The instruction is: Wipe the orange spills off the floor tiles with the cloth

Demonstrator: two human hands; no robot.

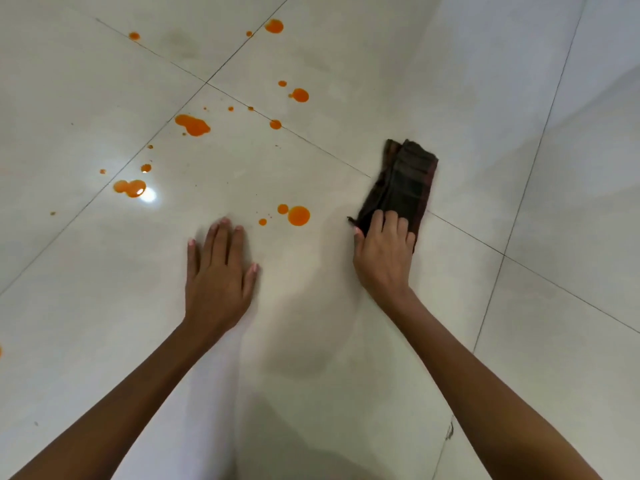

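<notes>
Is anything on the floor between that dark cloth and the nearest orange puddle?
Nothing visible: only bare tile lies between the cloth, gripped by the right hand, and the round orange puddle to its left. The left hand lies flat nearer the person, off that path.

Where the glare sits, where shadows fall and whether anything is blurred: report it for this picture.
Head view: one white glare spot on the glossy tile, touching an orange puddle; a soft grey shadow between and below the left hand and right hand, light otherwise even; cloth and spills look sharp; grout lines seem to bow slightly.
</notes>
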